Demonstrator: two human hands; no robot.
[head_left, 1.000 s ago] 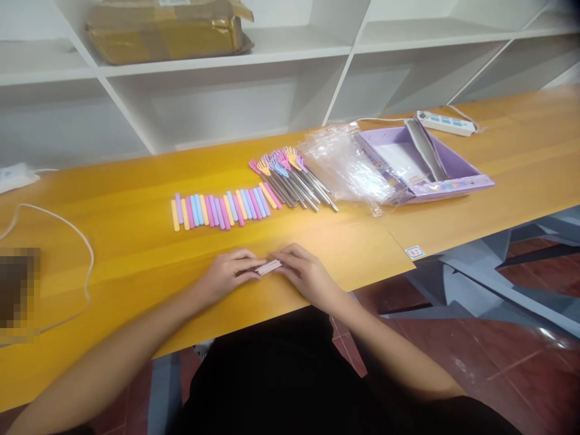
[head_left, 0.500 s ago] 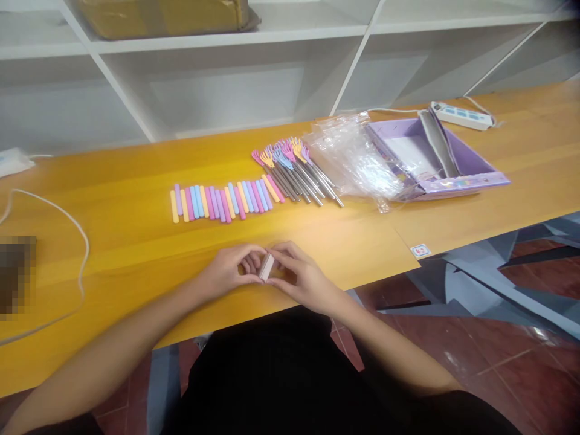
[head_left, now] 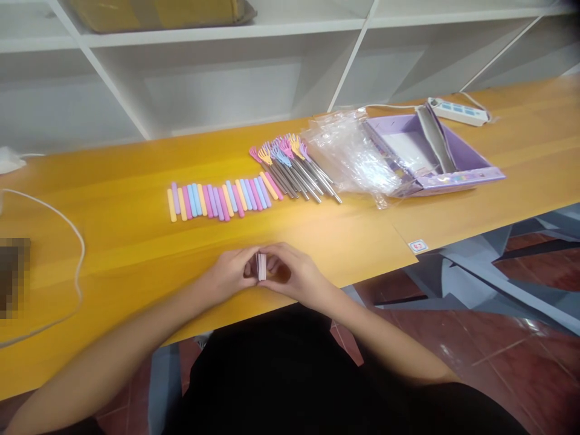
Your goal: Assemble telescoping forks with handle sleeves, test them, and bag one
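White shelving (head_left: 217,84) fills the background, and the long orange-yellow wooden surface (head_left: 122,248) runs along in front of it. A brown taped package (head_left: 172,15) sits on a shelf at upper left, cut off by the frame edge. On the right of the surface stands an open purple box (head_left: 462,179), with a grey divider-like piece (head_left: 435,138) leaning inside it. Crumpled clear plastic bags (head_left: 347,151) lie against its left side. Next comes a row of coloured sticks (head_left: 222,200), side by side in yellow, pink, purple and blue, its right end just beside a pile of metal-rod scratchers (head_left: 294,166) with claw-shaped heads in similar colours. The left hand (head_left: 229,272) and right hand (head_left: 301,275) meet near the front edge, and each grip is narrow, thumb and fingers pinching the same thing from its own side: a small stack of thin pale pieces (head_left: 261,267), held on end between the 2 hands, nearer the person than the sticks. Whether it touches the surface, I cannot tell. A small sticker (head_left: 417,246) marks the front edge, right of the hands.
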